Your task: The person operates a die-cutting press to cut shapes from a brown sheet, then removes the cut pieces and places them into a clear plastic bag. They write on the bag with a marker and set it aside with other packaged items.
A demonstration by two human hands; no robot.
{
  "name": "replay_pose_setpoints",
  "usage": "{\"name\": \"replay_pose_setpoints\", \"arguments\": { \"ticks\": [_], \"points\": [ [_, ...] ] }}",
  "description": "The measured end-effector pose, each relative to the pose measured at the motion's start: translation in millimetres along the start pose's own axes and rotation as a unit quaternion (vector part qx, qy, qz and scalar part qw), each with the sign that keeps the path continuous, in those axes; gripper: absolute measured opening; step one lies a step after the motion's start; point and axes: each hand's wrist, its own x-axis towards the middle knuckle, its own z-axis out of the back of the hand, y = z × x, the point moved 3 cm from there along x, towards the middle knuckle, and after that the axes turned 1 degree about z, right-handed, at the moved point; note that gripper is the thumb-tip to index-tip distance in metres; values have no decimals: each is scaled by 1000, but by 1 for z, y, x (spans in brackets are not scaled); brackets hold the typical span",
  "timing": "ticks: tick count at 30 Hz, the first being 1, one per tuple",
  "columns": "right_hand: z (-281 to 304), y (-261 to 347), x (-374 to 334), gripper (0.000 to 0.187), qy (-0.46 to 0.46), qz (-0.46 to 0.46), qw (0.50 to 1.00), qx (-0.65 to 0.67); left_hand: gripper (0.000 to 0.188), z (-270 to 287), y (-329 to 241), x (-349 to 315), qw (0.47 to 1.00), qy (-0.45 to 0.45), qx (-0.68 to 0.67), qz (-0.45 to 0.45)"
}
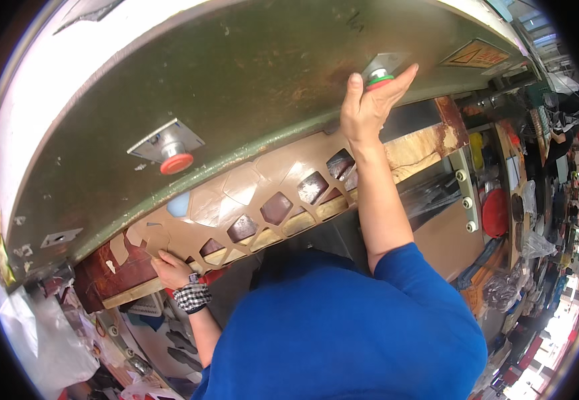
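Note:
A tan sheet (226,223) with rows of cut-out holes lies on a dark red board (126,270) with a pale wooden front edge. My left hand (171,270), with a checked cuff at its wrist, grips the sheet's near left corner; its fingertips are partly hidden. Above the sheet stands the green machine front (256,87). Raised against it, my right hand (371,110) has thumb and fingers spread around a push button (378,79) with a green ring and red rim. Whether the palm presses it cannot be seen. A red push button (176,163) sits farther left, untouched.
A yellow warning label (476,53) is fixed at the machine's right. Beyond the board's right end are a rail with white rollers (467,202) and a red round object (495,213). Clear plastic bags (49,340) hang at lower left. Cluttered shelves fill the far right.

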Motion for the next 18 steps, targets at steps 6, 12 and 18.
{"name": "replay_pose_setpoints", "arguments": {
  "ticks": [6,12,18],
  "points": [
    [18,-14,-19,96,88,0,995,-39,37,-5,-8,26,998,-21,21,-48],
    [84,-86,-92,50,183,-350,919,-12,31,-10,1,24,998,-15,-1,-58],
    [104,-98,-139,36,280,-248,927,-38,31,-11,24,15,996,8,9,-86]
  ]
}}
